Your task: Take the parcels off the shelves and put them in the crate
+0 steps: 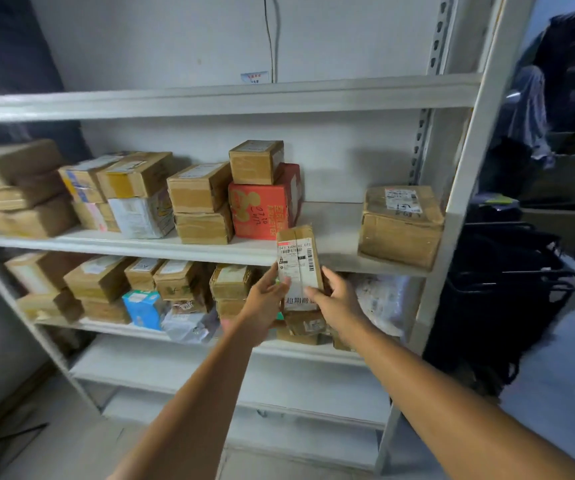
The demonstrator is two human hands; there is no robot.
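Observation:
A narrow brown parcel (298, 261) with a white shipping label stands upright in front of the shelf edge, held between both hands. My left hand (266, 299) grips its left side with the thumb on the label. My right hand (334, 299) grips its right side and lower end. Several cardboard parcels sit on the middle shelf (161, 245), among them a red box (261, 211) with a small brown box (256, 162) on top, and a large brown box (402, 226) at the right end. More parcels fill the lower shelf (112, 325). No crate is visible.
The white metal shelving has an upright post (469, 174) at the right. A black wire trolley (507, 289) stands to the right of the post, with dark clutter behind it. A white plastic mailer (383, 299) lies on the lower shelf. The bottom shelves (209, 372) hold nothing visible.

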